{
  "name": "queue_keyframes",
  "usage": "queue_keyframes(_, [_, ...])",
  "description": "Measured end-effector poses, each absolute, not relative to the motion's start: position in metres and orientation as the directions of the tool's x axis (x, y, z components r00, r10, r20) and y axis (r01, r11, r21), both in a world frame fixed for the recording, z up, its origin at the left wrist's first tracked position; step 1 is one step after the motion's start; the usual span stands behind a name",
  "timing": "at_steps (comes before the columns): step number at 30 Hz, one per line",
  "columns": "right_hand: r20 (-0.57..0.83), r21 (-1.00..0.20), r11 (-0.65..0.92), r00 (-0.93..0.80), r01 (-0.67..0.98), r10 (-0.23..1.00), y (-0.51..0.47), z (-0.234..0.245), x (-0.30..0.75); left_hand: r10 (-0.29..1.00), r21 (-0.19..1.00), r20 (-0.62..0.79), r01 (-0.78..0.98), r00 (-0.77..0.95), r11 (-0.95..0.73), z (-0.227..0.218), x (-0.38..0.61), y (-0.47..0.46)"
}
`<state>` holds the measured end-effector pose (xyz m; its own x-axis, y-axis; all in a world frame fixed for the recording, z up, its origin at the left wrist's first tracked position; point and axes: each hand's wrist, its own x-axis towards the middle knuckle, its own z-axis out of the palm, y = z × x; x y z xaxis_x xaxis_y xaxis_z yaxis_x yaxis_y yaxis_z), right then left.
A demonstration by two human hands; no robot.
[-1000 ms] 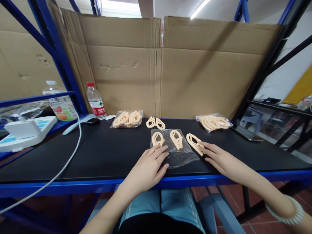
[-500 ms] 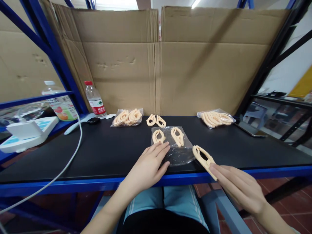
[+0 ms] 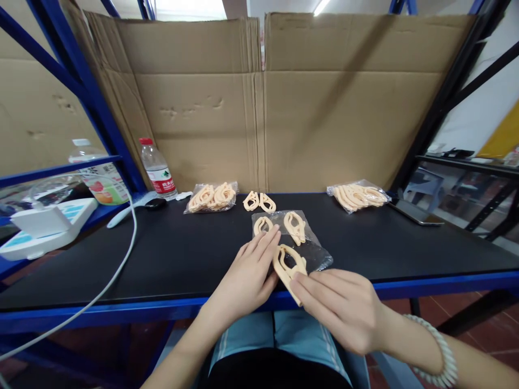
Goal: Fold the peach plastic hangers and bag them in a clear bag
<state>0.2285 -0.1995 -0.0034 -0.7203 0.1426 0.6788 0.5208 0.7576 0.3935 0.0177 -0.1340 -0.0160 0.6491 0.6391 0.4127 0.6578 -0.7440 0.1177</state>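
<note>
My right hand (image 3: pixel 338 305) pinches a peach plastic clip (image 3: pixel 287 265) and holds it just above the near edge of a clear plastic bag (image 3: pixel 314 251) on the black table (image 3: pixel 162 254). My left hand (image 3: pixel 247 275) lies flat with fingers stretched on the bag's left side, fingertips beside a clip inside the bag (image 3: pixel 262 224). A second clip (image 3: pixel 294 226) lies in the bag further right. Two loose clips (image 3: pixel 258 201) sit behind the bag.
Filled bags of clips lie at the back left (image 3: pixel 211 196) and back right (image 3: pixel 357 195). A water bottle (image 3: pixel 156 168), a white cable (image 3: pixel 121 259) and a white device (image 3: pixel 42 229) are at left. A cardboard wall (image 3: pixel 263 108) stands behind. A dark tablet (image 3: pixel 417 215) lies at right.
My right hand picked up the loose clip from right of the bag, swung it toward me and then left to the bag's near edge. My left hand stayed on the bag.
</note>
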Motion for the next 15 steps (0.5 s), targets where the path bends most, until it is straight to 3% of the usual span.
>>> queue_keyframes(7, [0.681,0.502,0.622,-0.718,0.6,0.144,-0.174,-0.003,0.209,0.641,0.147,0.432,0.651,0.635,-0.745,-0.015,0.019,-0.135])
queue_keyframes(15, [0.726,0.405,0.624,-0.65,0.668,0.224,-0.178,0.005,0.219,0.58,0.166,0.504,0.587,0.64,-0.792,-0.017,0.019,-0.133])
